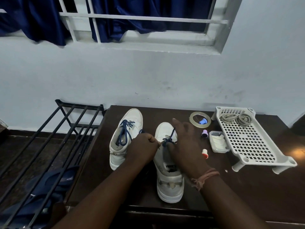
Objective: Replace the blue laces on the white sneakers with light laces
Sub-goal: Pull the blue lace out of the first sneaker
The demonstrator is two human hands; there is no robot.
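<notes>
Two white sneakers stand on the dark table (239, 192), toes toward the wall. The left sneaker (123, 129) carries a loose blue lace (125, 131) across its tongue. Over the right sneaker (170, 184), my left hand (143, 146) pinches its blue lace (170, 138) near the upper eyelets. My right hand (184, 142) is curled over the same lace beside the tongue, with one strand running up past its fingers. Two coiled light laces (236, 119) lie in the white perforated tray (250, 142) at the right.
A tape roll (192, 120) with a small blue cap (203, 121) inside it, a purple cap (205, 133), a small clear box (217, 142) and a red-tipped piece (205, 153) lie between shoe and tray. A black metal rack (54, 146) stands left of the table.
</notes>
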